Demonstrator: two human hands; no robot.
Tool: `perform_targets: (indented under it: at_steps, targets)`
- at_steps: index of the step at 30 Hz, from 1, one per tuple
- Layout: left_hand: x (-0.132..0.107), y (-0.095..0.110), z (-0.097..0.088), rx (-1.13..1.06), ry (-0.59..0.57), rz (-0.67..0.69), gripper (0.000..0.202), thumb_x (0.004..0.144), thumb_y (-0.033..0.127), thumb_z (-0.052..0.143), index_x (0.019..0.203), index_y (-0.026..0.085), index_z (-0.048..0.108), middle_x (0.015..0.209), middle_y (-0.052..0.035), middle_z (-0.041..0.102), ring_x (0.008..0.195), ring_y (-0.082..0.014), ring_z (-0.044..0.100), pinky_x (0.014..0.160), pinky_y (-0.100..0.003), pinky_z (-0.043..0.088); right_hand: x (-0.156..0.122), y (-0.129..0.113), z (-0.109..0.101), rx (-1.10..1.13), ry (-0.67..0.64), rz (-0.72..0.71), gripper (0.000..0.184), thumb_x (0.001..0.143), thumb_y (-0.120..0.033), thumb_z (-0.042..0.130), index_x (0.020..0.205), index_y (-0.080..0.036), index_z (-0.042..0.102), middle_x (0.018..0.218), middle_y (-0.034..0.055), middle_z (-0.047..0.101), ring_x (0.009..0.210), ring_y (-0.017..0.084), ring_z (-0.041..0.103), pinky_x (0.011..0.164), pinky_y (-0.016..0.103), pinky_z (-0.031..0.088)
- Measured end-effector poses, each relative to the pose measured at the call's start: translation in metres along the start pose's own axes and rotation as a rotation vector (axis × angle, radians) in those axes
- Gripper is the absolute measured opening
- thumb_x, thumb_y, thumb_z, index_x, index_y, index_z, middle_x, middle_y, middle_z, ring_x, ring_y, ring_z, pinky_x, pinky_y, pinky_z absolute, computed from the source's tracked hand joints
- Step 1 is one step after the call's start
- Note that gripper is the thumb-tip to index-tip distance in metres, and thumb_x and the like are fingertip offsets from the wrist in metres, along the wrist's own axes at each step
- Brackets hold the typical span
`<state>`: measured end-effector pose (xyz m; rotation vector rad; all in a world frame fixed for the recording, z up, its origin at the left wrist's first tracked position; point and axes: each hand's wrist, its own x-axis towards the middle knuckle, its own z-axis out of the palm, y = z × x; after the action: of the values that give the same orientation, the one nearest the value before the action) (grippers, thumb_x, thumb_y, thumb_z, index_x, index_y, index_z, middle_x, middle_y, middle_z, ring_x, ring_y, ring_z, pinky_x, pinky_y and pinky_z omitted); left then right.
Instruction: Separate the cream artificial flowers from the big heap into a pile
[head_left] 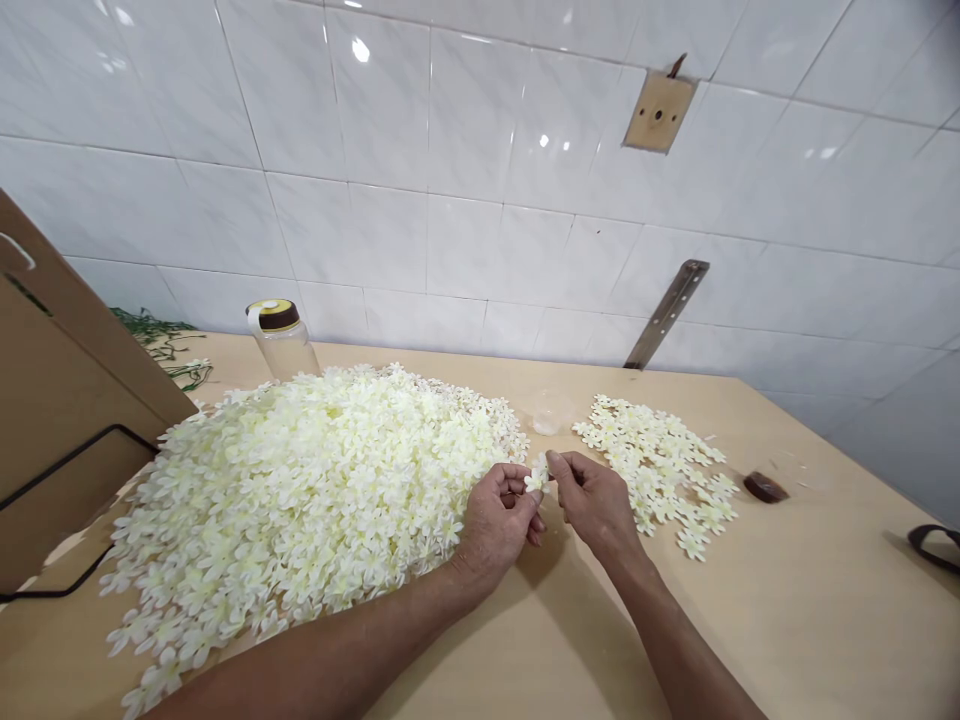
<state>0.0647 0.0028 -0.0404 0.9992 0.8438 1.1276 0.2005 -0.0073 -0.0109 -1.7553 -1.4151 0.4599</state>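
One desk (480,660) bears two groups of white artificial flowers, a large heap (315,480) at left and a smaller spread (649,450) at right, and one lidded bottle (286,345). Between them, the left hand (495,525) pinches one flower (535,477); whether the right hand's (598,503) grip, at its edge, also holds it cannot be told

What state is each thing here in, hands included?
White flower: lifted, held
Left hand: pinching the flower
Right hand: close in, at the flower's edge
Large flower pile: loosely heaped
Smaller flower group: spread loosely
Clear bottle: upright, capped
Green stems: jumbled together
Cardboard piece: standing, partly in view
Dark brown substance: wet or dry, cannot tell
Wall plate: mounted
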Motion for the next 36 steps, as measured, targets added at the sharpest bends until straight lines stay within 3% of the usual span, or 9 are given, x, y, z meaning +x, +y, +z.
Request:
perform_targets:
  at_steps: [5,10,18,23,25,27,29,33,36]
  targets:
    - [0.000,0.000,0.000,0.006,0.001,-0.009,0.038,0.073,0.036,0.075,0.098,0.015,0.055,0.070,0.0031,0.058,0.045,-0.0102,0.057,0.037,-0.022,0.048,0.005,0.006,-0.006,0.272,0.012,0.085,0.046,0.085,-0.063,0.060,0.071,-0.019,0.063,0.046,-0.0046,0.046,0.040,0.012,0.044,0.042,0.024,0.036]
    - [-0.001,0.003,0.000,0.028,-0.002,-0.014,0.040,0.073,0.037,0.075,0.099,0.015,0.055,0.068,0.0032,0.058,0.045,-0.0105,0.057,0.038,-0.023,0.049,0.007,0.008,-0.008,0.459,-0.006,0.082,0.046,0.084,-0.061,0.063,0.066,-0.019,0.060,0.049,-0.0035,0.048,0.039,0.010,0.042,0.040,0.023,0.037]
    - [-0.002,0.001,0.001,0.031,-0.020,-0.030,0.037,0.074,0.033,0.075,0.099,0.015,0.056,0.068,0.0034,0.057,0.045,-0.0106,0.057,0.037,-0.023,0.048,0.008,0.008,-0.006,0.459,-0.057,0.118,0.047,0.086,-0.063,0.058,0.077,-0.017,0.066,0.048,-0.0051,0.044,0.038,0.009,0.039,0.038,0.022,0.035]
    - [-0.001,-0.002,0.001,0.013,-0.030,-0.058,0.035,0.072,0.032,0.076,0.096,0.016,0.056,0.069,0.0053,0.053,0.043,-0.0110,0.058,0.035,-0.023,0.046,0.014,-0.020,-0.007,0.283,-0.009,0.070,0.044,0.084,-0.061,0.062,0.076,-0.018,0.068,0.047,-0.0057,0.043,0.039,0.010,0.038,0.039,0.023,0.031]
    - [-0.002,-0.001,0.002,-0.011,-0.043,-0.058,0.033,0.072,0.032,0.076,0.093,0.016,0.055,0.068,0.0060,0.051,0.043,-0.0109,0.058,0.035,-0.022,0.046,0.015,-0.037,-0.007,0.260,-0.079,0.001,0.045,0.086,-0.061,0.059,0.082,-0.018,0.071,0.048,-0.0046,0.046,0.041,0.011,0.041,0.041,0.023,0.033]
    - [-0.003,0.000,0.002,-0.025,-0.064,-0.046,0.030,0.074,0.033,0.074,0.087,0.017,0.053,0.066,0.0068,0.049,0.043,-0.0105,0.058,0.036,-0.022,0.045,0.016,-0.051,-0.006,0.293,-0.241,-0.064,0.050,0.090,-0.062,0.053,0.094,-0.017,0.074,0.050,-0.0029,0.052,0.043,0.012,0.046,0.045,0.024,0.038]
    - [-0.005,0.001,0.002,-0.023,-0.072,-0.046,0.028,0.074,0.033,0.073,0.085,0.018,0.052,0.066,0.0068,0.049,0.043,-0.0103,0.058,0.036,-0.021,0.045,0.016,-0.055,-0.006,0.285,-0.316,-0.083,0.055,0.092,-0.063,0.048,0.105,-0.016,0.074,0.053,-0.0018,0.055,0.045,0.013,0.049,0.047,0.025,0.039]
    - [-0.005,0.001,0.002,-0.008,-0.053,-0.073,0.030,0.073,0.029,0.074,0.092,0.017,0.054,0.069,0.0054,0.053,0.042,-0.0102,0.058,0.035,-0.021,0.044,0.018,-0.034,-0.008,0.165,-0.111,0.001,0.051,0.088,-0.062,0.055,0.099,-0.017,0.076,0.061,0.0011,0.060,0.050,0.013,0.046,0.047,0.025,0.035]
    - [-0.002,-0.001,0.001,-0.005,-0.051,-0.039,0.032,0.074,0.031,0.074,0.095,0.016,0.055,0.067,0.0045,0.056,0.043,-0.0102,0.057,0.036,-0.022,0.046,0.015,-0.010,-0.014,0.207,-0.150,0.103,0.048,0.083,-0.063,0.061,0.095,-0.018,0.073,0.059,-0.0012,0.055,0.047,0.011,0.040,0.045,0.024,0.029]
